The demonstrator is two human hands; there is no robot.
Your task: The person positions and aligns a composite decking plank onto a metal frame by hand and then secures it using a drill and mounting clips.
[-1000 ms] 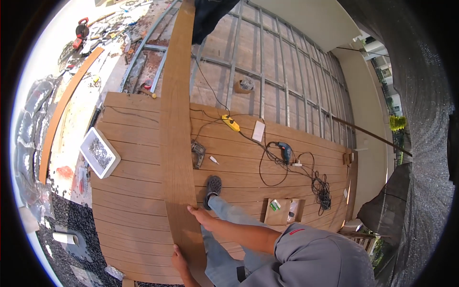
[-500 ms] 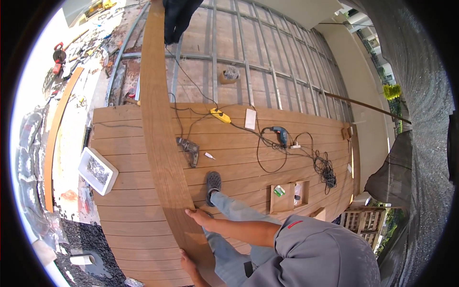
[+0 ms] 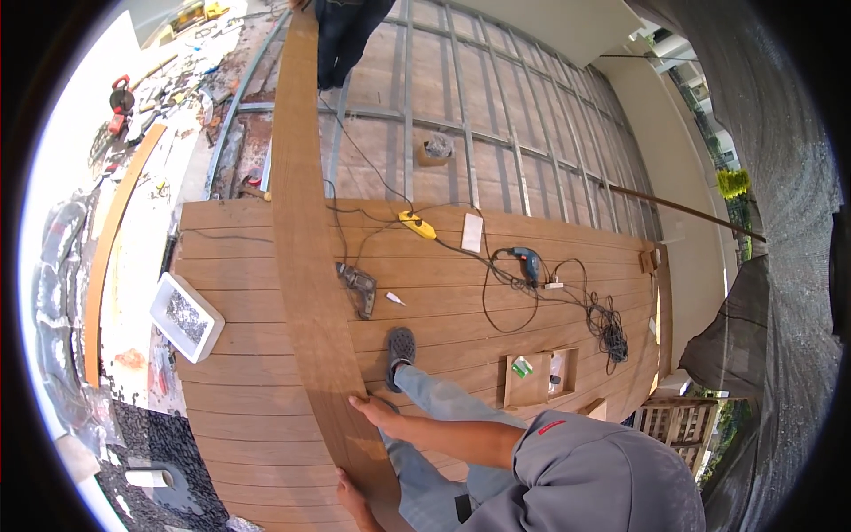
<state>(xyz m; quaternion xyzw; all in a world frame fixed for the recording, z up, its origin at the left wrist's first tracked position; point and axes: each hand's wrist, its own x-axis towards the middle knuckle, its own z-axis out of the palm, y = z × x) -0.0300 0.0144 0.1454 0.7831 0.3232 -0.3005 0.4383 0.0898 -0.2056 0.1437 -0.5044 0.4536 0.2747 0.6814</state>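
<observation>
A long brown wood-grain decking board (image 3: 306, 230) runs from near me to the far edge, lying over or just above the laid deck (image 3: 235, 337). My right hand (image 3: 377, 415) grips its right edge, thumb on top. Lower down, my left hand (image 3: 352, 498) is closed round the opposite edge, its fingers partly hidden. At the far end, a co-worker in dark trousers (image 3: 341, 40) has a hand (image 3: 300, 4) on the board. Whether the board touches the deck along its length, I cannot tell.
Right of the board lie a grey drill (image 3: 357, 288), a blue drill (image 3: 526, 264), a yellow power strip (image 3: 417, 224), tangled cables (image 3: 607, 332) and an open box (image 3: 539, 377). A white tub (image 3: 186, 317) stands left. Beyond the deck stretches a metal frame (image 3: 461, 111).
The whole view has shifted slightly, so things sit a little lower and further right. The co-worker's hand at the board's far end now shows. Both my hands keep their grip.
</observation>
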